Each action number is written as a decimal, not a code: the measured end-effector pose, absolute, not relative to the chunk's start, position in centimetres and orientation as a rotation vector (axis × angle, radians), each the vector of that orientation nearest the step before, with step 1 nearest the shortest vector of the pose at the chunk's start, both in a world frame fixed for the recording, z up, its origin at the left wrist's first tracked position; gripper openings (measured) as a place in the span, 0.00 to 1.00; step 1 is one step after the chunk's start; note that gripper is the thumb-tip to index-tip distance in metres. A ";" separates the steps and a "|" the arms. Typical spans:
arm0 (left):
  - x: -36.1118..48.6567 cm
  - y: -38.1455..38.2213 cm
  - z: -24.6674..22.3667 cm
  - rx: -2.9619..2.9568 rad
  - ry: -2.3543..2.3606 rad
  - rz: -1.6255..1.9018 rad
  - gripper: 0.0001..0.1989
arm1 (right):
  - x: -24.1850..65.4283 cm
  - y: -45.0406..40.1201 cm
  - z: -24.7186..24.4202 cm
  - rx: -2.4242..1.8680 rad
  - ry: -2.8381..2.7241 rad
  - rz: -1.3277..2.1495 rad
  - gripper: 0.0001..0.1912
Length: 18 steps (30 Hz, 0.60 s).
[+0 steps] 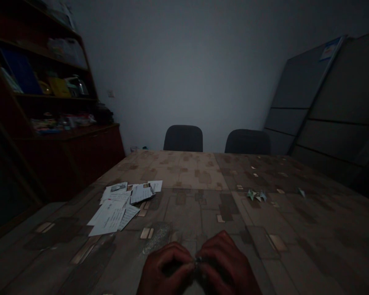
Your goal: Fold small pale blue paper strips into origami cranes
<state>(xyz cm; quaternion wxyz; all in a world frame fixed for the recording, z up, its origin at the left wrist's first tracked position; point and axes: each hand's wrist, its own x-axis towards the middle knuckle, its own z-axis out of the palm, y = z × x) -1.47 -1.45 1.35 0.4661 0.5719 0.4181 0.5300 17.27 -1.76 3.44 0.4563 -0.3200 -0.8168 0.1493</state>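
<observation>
My left hand (167, 268) and my right hand (224, 264) meet at the near edge of the view, low over the table. Thumb and fingers of both are pinched together, tip to tip. Between the fingertips shows a tiny greyish thing (198, 259); the dim light and the fingers hide what it is. Several small folded paper pieces (256, 195), greenish and pale, stand in a cluster on the right half of the table. Another folded paper piece (301, 192) lies apart, farther right.
A patterned cloth covers the table (187, 209). Loose printed sheets (107, 217) and cards (141, 192) lie overlapping on the left. Two dark chairs (183, 138) stand at the far edge. A filled shelf unit (70, 131) is on the left, grey panels (295, 90) on the right.
</observation>
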 end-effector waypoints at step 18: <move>-0.2 -1.5 1.0 1.012 1.069 1.181 0.08 | 17.2 -1.3 2.8 -1.059 -1.861 0.584 0.06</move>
